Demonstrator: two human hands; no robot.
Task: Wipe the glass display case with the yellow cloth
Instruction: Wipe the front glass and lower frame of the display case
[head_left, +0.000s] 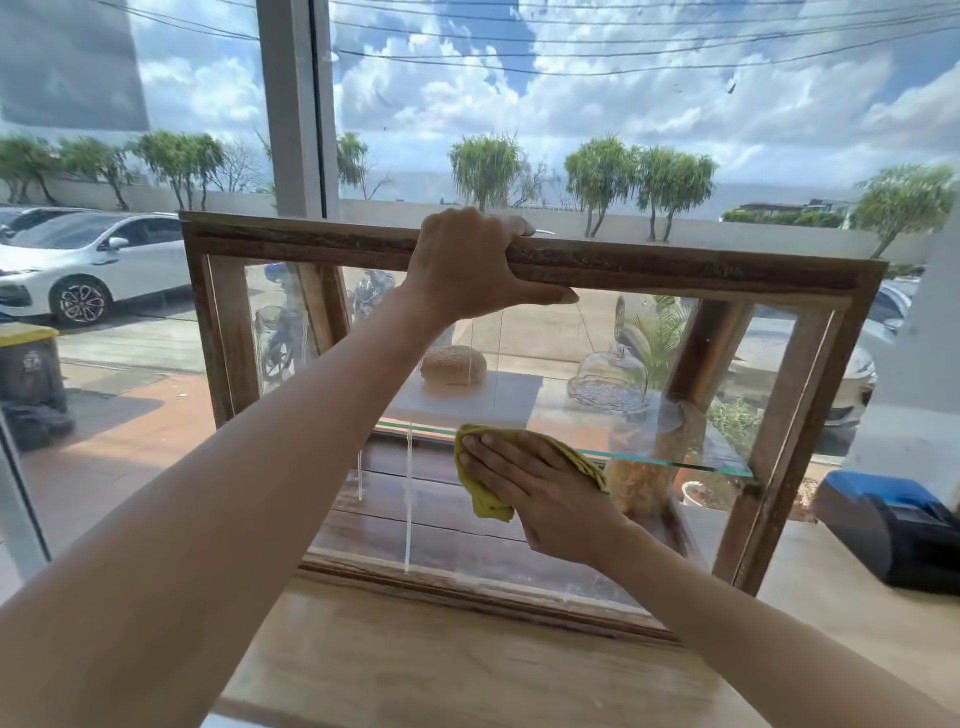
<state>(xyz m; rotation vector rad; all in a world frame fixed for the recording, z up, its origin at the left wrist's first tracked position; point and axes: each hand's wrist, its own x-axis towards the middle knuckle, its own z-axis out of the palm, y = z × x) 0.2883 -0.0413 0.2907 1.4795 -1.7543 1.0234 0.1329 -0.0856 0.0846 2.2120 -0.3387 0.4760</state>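
The left arm is reaching forward and up, its left hand (470, 265) gripping the top wooden rail of the glass display case (769, 275), fingers curled over the edge and thumb lying along the front. To the right and lower, the right hand (530, 480) is lying flat, fingers straight, pressing the yellow cloth (485, 499) against the case's front pane, near its middle. The case is sitting on a wooden counter (415, 670).

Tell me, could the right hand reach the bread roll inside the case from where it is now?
Probably not. The right hand presses the yellow cloth flat against the front glass of the case, and that pane stands between it and the bread roll on the shelf behind.
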